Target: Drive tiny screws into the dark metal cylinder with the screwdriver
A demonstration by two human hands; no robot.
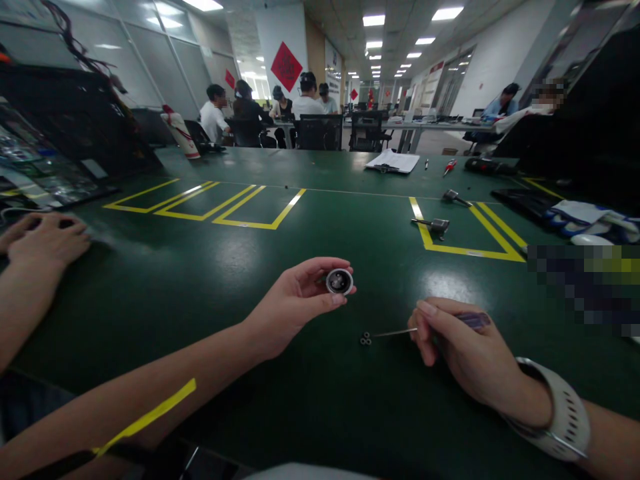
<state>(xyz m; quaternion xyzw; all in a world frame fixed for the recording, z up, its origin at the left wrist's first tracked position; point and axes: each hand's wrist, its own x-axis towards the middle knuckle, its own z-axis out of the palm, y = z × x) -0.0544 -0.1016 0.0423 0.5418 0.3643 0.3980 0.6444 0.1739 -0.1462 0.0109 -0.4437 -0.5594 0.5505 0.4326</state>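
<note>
My left hand [295, 293] is closed around a round metal housing [339, 282], held above the green table with its open end facing me. Small pins show inside the housing's dark hollow. In my right hand [465, 347] is a screwdriver [395, 332] with a thin metal shaft and a clear purplish handle, gripped between thumb and fingers. Its tip points left, close beside a cluster of small dark ring-shaped parts [365, 339] on the table; whether it touches them I cannot tell.
Yellow tape [245, 225] marks boxes on the table [300, 400]. Two metal parts with shafts [438, 225] lie at right. Farther back are a clipboard [393, 161], a red screwdriver [449, 167] and gloves [590, 217]. Another person's hand [50, 240] rests at left.
</note>
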